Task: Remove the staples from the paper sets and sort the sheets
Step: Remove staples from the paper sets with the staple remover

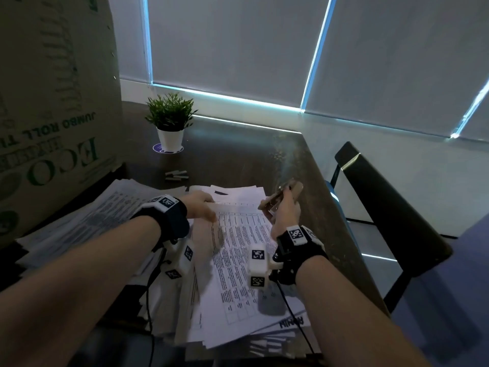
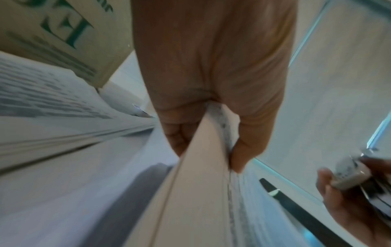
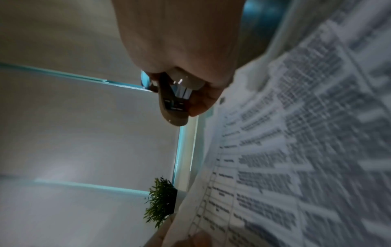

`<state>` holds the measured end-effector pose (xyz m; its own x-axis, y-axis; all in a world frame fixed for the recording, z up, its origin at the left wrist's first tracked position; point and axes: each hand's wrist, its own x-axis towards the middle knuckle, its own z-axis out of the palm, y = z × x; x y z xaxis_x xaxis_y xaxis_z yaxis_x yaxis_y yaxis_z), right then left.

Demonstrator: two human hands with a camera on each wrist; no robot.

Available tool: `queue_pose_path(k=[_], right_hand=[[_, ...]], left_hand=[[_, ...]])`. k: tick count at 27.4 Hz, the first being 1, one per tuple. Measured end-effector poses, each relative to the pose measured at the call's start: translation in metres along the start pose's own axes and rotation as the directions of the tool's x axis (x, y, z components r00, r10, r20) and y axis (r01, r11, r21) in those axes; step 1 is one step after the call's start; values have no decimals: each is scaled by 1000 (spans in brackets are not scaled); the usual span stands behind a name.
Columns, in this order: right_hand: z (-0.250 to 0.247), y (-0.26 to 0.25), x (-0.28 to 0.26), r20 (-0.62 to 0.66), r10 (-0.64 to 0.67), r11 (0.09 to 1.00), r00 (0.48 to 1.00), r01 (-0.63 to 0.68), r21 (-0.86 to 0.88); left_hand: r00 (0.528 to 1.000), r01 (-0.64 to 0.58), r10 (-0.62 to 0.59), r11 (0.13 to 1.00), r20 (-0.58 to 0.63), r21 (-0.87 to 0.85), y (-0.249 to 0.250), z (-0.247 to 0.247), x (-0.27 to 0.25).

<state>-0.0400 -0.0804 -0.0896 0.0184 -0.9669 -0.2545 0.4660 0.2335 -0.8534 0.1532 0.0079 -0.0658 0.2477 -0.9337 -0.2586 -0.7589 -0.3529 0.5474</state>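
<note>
A printed sheet set (image 1: 238, 250) with tables lies on top of a messy paper pile on the dark table (image 1: 238, 154). My left hand (image 1: 201, 207) pinches the far edge of the top sheets (image 2: 203, 150) between thumb and fingers, lifting them a little. My right hand (image 1: 284, 210) grips a beige staple remover (image 1: 283, 193) just right of the sheet's top right corner, held above the paper. In the right wrist view the staple remover (image 3: 175, 103) sits in the curled fingers next to the printed sheet (image 3: 296, 150). No staple is visible.
A big cardboard box (image 1: 53, 102) stands at the left, with another stack of printed papers (image 1: 87, 221) in front of it. A small potted plant (image 1: 170, 123) and strips of staples (image 1: 176, 175) sit farther back. A black chair (image 1: 383, 202) stands at the right edge.
</note>
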Motion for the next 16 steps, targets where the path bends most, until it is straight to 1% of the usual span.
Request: queue_pose_path(k=[1,2,3,4,5,6,7,9,11,13,14,15,16], right_hand=[[0,-9,1,55,-58,996,997,61,-66],[1,-19,2,114,-117,978,987,135,-159],[2,-30,2,190,-163,938,968,211,-273],[2,-40,1,282,-178,876,943,282,-391],[2,-49,-1,381,-162,792,910,350,-501],[3,-56,-5,465,-118,683,877,412,-603],[3,-62,-9,521,-60,555,852,462,-692],[3,-65,-20,556,48,292,829,521,-802],[1,-55,-27,559,154,103,814,550,-829],[-5,-40,-27,557,245,-75,794,588,-805],[-7,-33,-26,548,266,-126,793,593,-796],[-10,-28,-24,540,274,-144,796,589,-795],[-12,-24,-21,533,281,-149,798,585,-798]], left_hand=[[1000,-14,14,999,13,-35,5,-1,1],[998,-32,34,999,51,-41,11,-2,0],[995,-54,58,998,85,-45,17,-2,-2],[992,-71,77,996,103,-60,22,0,-1],[991,-79,90,991,96,-110,27,3,1],[994,-61,76,984,82,-169,31,6,2],[996,-54,69,973,58,-222,33,10,2],[1000,20,-16,965,15,-261,30,21,11],[994,100,-106,943,-1,-318,27,29,14],[985,162,-171,881,18,-444,22,37,16],[978,204,-194,830,74,-518,19,41,20],[966,256,-216,748,139,-613,18,43,21],[966,258,-204,694,160,-673,18,46,22]])
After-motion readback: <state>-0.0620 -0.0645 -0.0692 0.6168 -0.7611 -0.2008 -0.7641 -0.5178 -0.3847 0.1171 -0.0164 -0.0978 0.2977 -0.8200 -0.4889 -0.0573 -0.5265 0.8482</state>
